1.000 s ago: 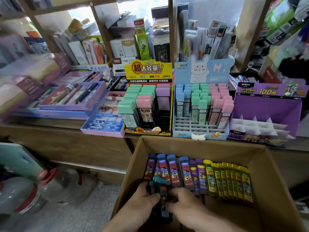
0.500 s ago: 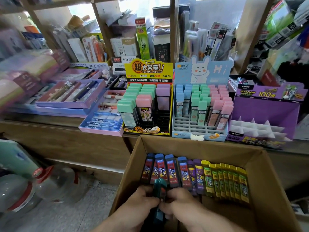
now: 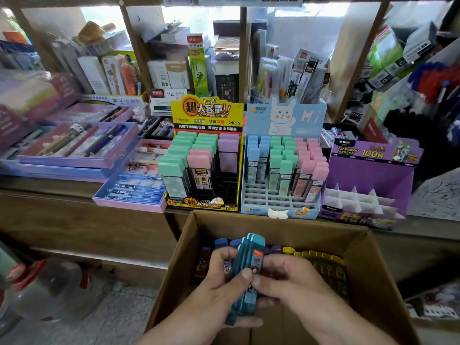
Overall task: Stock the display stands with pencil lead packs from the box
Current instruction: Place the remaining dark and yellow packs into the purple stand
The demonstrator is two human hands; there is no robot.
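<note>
2 hands meet over the cardboard box [image 3: 286, 227] and grip a bundle of teal lead packs [image 3: 250, 247] between them. The left hand [image 3: 219, 287] curls its fingers round the bundle's left side, with the thumb pressed on the near face. The right hand [image 3: 288, 282] wraps the right side, and its thumb touches the left thumb. The bundle is tilted, top end leaning away, and is raised above the other packs in the box. Those stand in a row along the far side: blue-capped packs [image 3: 221, 242] at the left, purple packs [image 3: 275, 249] in the middle and yellow packs [image 3: 321, 260] at the right.

Behind the box, 3 stands sit side by side on the wooden counter [image 3: 74, 195]. The yellow-and-black stand [image 3: 206, 115] holds green, pink and purple-capped packs. Just beside it, the blue bunny stand [image 3: 286, 115] holds blue, green and pink ones. The purple stand [image 3: 371, 175], farthest right, shows white dividers. Pen trays [image 3: 74, 145] lie on the counter to the left.
</note>
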